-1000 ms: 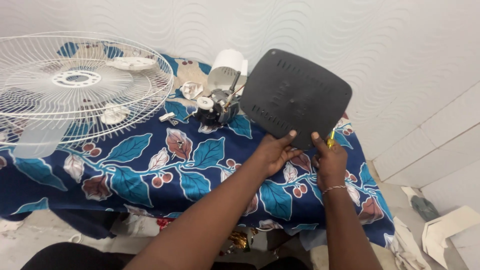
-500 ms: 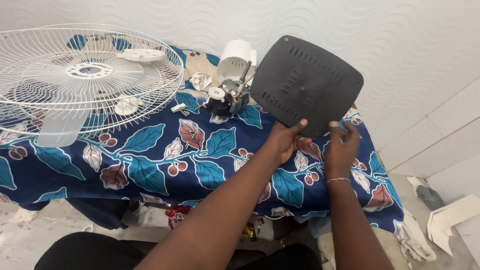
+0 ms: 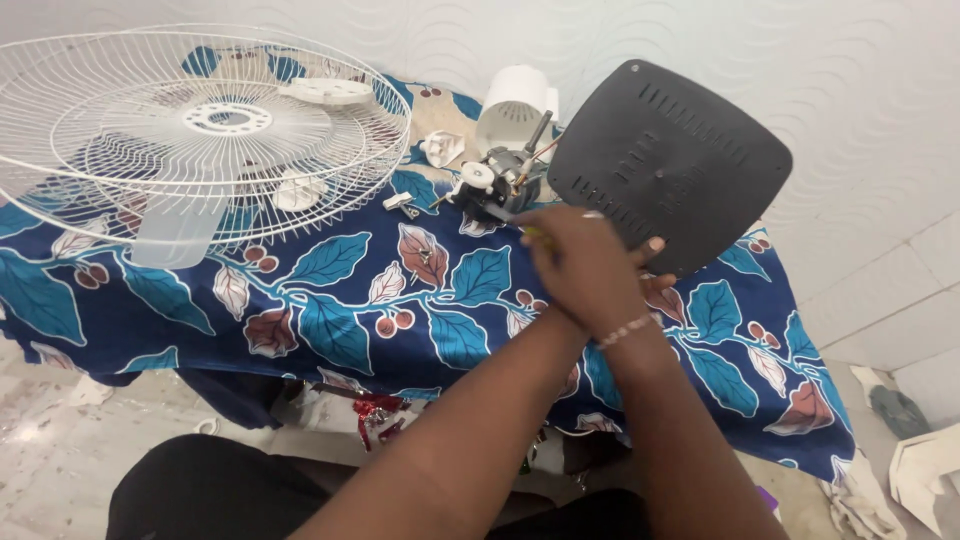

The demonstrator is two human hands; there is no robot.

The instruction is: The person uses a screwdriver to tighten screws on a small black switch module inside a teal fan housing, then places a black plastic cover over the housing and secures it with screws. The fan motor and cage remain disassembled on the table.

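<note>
My left hand [image 3: 660, 287] grips the lower edge of a black, vented, rounded-square plastic panel [image 3: 670, 160] and holds it tilted up above the table. Most of that hand is hidden under my right hand [image 3: 585, 262]. My right hand, with a bead bracelet at the wrist, crosses over to the left. It is closed on a yellow-handled screwdriver [image 3: 528, 229] whose tip points toward the exposed fan motor [image 3: 495, 185] lying on the cloth.
The table wears a blue leaf-print cloth [image 3: 330, 300]. A big white wire fan guard [image 3: 200, 130] lies at left over a translucent blade [image 3: 180, 235]. A white motor cover [image 3: 515, 105] and small white parts [image 3: 440, 148] sit near the motor. Scraps [image 3: 925, 470] lie on the floor at right.
My right hand has swung left across the left hand, bringing the screwdriver toward the motor. The black panel stays held up, and the view has shifted closer.
</note>
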